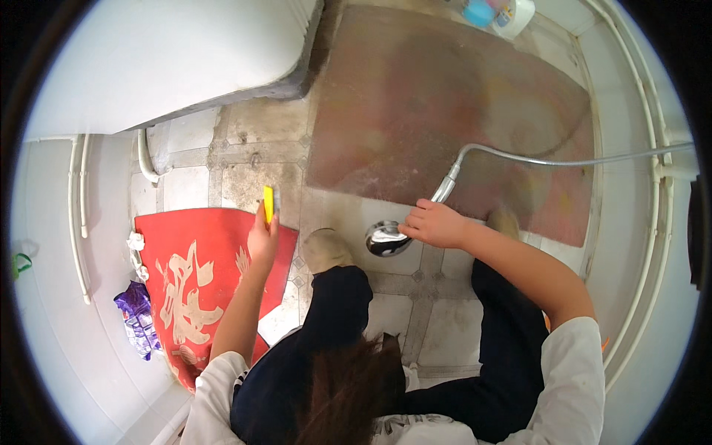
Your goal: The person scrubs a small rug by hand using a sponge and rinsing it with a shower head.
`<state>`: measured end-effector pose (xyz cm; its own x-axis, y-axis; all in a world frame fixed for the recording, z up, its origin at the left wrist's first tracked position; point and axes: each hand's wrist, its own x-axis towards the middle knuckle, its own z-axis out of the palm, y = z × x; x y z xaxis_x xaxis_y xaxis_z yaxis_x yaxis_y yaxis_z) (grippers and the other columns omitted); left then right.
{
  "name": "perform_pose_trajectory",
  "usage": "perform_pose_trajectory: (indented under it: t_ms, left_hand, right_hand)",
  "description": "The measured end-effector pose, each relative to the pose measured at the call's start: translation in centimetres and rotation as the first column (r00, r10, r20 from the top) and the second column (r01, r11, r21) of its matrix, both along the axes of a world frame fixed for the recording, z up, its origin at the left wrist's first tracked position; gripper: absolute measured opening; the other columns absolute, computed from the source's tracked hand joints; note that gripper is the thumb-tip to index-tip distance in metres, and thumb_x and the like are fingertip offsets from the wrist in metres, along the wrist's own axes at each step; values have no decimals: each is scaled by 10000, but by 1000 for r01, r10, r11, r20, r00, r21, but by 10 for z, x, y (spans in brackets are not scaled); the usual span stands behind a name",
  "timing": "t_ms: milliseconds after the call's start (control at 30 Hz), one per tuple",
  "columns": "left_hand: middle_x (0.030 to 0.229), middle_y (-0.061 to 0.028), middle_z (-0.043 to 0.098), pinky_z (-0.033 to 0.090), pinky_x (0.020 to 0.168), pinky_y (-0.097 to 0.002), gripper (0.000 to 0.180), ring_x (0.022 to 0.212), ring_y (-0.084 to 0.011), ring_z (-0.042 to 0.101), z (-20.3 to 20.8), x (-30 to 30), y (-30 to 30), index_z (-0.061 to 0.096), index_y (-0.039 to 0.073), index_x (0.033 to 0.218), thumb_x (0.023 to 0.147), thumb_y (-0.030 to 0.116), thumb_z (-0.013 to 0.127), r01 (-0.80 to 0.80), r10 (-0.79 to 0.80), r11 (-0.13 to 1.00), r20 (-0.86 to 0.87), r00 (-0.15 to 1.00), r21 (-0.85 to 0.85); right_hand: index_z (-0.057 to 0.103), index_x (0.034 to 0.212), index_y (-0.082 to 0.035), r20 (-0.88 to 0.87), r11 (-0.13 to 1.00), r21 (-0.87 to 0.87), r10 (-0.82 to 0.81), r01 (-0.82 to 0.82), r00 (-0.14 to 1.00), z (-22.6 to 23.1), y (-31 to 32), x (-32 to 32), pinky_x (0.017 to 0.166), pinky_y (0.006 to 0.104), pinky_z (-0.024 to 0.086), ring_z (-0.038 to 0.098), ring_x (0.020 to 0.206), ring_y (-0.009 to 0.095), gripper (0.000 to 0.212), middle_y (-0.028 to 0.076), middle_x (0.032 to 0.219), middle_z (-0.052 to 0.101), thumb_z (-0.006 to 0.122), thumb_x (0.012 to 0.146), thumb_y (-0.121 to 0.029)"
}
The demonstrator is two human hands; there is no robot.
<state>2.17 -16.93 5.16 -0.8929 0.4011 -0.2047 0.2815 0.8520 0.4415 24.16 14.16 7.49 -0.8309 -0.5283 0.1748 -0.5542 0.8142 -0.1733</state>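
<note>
My right hand is closed round the neck of a chrome hand shower, its round head tilted down over the tiles. From its handle a silver hose runs off to the right wall. Between the fingers and thumb of my left hand sits a slim yellow piece with a greyish side, held upright; its exact kind I cannot make out. This hand hovers above the right part of a red mat with pale gold lettering. Ahead of my right hand a wet-looking brownish-red mat lies on the floor.
A white tub-like fixture fills the upper left. Its grey lower edge faces me. White pipes run along the right wall. A purple packet lies by the left wall. White and blue bottles stand at the far right. Grimy tiles show between.
</note>
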Motion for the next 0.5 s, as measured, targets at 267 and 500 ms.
perform_pose_trajectory:
  t_ms: [267, 500]
  left_hand:
    - [781, -172, 599, 456, 562, -416, 508, 670, -319, 590, -14, 44, -28, 347, 125, 1255, 824, 351, 493, 144, -144, 990, 17, 989, -8]
    - [717, -187, 589, 431, 530, -430, 448, 628, -353, 575, -27, 49, -48, 417, 87, 1174, 827, 363, 483, -185, 190, 979, 53, 980, -80]
  right_hand:
    - [548, 873, -110, -61, 996, -31, -84, 82, 995, 14, 8, -66, 700, 269, 362, 501, 737, 142, 170, -3, 732, 509, 513, 708, -84]
    - [548, 871, -105, -71, 970, -178, -181, 166, 981, 25, 4, -86, 709, 274, 366, 516, 748, 152, 176, 5, 717, 502, 529, 696, -109]
